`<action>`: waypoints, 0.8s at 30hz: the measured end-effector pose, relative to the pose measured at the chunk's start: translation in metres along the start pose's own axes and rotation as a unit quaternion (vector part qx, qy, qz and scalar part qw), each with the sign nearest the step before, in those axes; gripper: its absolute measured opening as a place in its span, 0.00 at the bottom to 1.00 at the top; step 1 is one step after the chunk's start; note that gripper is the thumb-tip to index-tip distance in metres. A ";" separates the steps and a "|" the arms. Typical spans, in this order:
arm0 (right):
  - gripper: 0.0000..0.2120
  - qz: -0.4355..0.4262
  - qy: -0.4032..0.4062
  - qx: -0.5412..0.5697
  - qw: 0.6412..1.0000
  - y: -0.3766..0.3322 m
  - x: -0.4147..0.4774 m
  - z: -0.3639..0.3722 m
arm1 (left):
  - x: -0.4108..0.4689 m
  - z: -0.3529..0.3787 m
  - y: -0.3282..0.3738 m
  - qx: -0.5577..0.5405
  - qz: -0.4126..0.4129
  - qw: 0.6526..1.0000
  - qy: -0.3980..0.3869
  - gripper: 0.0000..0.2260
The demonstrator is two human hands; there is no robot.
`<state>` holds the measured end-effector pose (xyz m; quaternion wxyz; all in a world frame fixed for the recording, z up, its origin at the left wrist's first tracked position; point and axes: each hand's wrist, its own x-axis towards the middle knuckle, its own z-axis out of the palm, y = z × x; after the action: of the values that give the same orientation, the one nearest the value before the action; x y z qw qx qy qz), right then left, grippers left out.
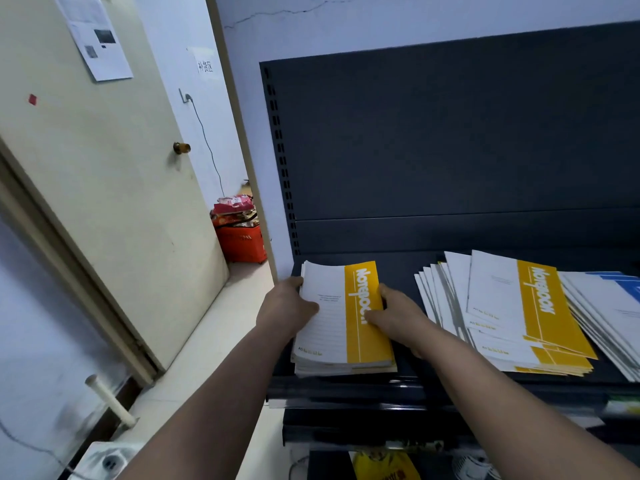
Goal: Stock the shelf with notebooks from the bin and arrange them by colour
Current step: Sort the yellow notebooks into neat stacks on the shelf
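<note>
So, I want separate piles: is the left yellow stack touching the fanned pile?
Apart. Head view shows bare shelf between the left stack and the fanned pile.

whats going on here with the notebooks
A person is stocking a dark shelf. Both hands grip a stack of yellow notebooks at its left end, the left hand on the stack's left edge, the right hand on its right edge. A fanned pile of yellow notebooks lies to the right, blue notebooks beyond.

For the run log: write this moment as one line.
phase: stocking | left hand: grips yellow notebook stack | right hand: grips same stack | stack: on shelf, left end | neighbour: fanned yellow pile
</note>
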<state>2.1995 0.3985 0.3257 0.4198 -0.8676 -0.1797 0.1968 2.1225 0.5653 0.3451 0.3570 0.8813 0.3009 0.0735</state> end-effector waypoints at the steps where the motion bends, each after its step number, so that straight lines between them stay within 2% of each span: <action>1: 0.17 0.003 0.003 -0.006 1.000 -0.001 0.000 0.001 | 0.001 0.001 0.000 0.007 0.003 1.000 0.002 0.22; 5: 0.24 0.007 0.019 -0.087 0.996 -0.002 0.000 0.006 | 0.001 0.006 -0.001 0.043 0.011 0.999 0.003 0.22; 9: 0.29 -0.009 0.060 -0.190 0.980 -0.003 -0.002 0.008 | 0.001 0.009 -0.001 0.127 0.002 0.992 0.016 0.20; 11: 0.29 -0.017 0.060 -0.197 0.978 -0.004 -0.004 0.008 | -0.001 0.010 0.000 0.131 -0.014 0.991 0.025 0.22; 13: 0.25 -0.035 0.071 -0.199 0.977 -0.003 -0.007 0.007 | -0.001 0.012 0.002 0.119 -0.014 0.992 0.037 0.22; 15: 0.20 -0.059 0.090 -0.176 0.978 -0.001 -0.012 0.001 | -0.004 0.015 0.007 0.110 0.005 0.992 0.060 0.24; 18: 0.19 -0.086 0.131 -0.143 0.977 0.004 -0.020 -0.018 | -0.009 0.019 0.024 0.091 0.051 0.990 0.094 0.22; 21: 0.19 -0.085 0.172 -0.144 0.971 0.018 -0.031 -0.049 | -0.015 0.033 0.049 0.062 0.108 0.989 0.081 0.19; 24: 0.19 -0.056 0.203 -0.150 0.966 0.041 -0.042 -0.084 | -0.022 0.054 0.080 0.037 0.140 0.989 0.032 0.16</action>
<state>2.2110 0.2995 0.3486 0.3225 -0.9311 -0.1665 -0.0367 2.1619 0.4755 0.3614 0.3009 0.9244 0.1884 0.1393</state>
